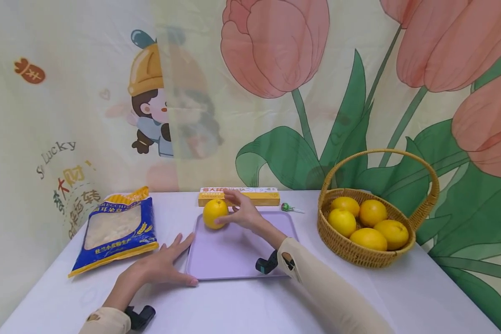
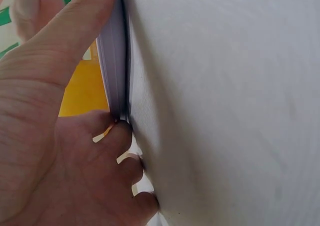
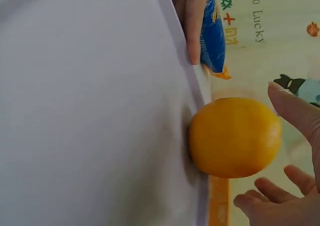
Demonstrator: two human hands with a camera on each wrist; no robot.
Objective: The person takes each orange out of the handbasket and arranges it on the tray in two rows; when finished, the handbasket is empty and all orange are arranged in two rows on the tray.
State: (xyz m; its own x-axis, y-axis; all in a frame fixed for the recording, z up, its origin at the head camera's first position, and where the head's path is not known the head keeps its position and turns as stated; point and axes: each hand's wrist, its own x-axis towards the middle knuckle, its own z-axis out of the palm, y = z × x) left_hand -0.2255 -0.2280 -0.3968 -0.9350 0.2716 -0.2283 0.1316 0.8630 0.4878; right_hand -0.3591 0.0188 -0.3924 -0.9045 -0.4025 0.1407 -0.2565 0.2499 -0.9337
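Note:
A yellow-orange orange [image 1: 215,214] sits at the far left corner of a pale purple tray [image 1: 225,255]. My right hand [image 1: 244,211] is beside the fruit, thumb and fingers spread apart. In the right wrist view, a gap shows between the thumb [image 3: 295,111] and the orange [image 3: 235,137], and the fingers are curved loosely below it. On the tray's left side, my left hand [image 1: 160,266] lies with its fingers spread. The left wrist view shows its thumb and index finger against the tray's rim [image 2: 114,71].
To the left lies a blue and yellow bag of pasta [image 1: 117,232]. Behind the tray is a long yellow box [image 1: 250,198], with a green-wrapped lollipop [image 1: 290,208] at its right. A wicker basket [image 1: 350,257] holding several oranges [image 1: 368,239] stands on the right.

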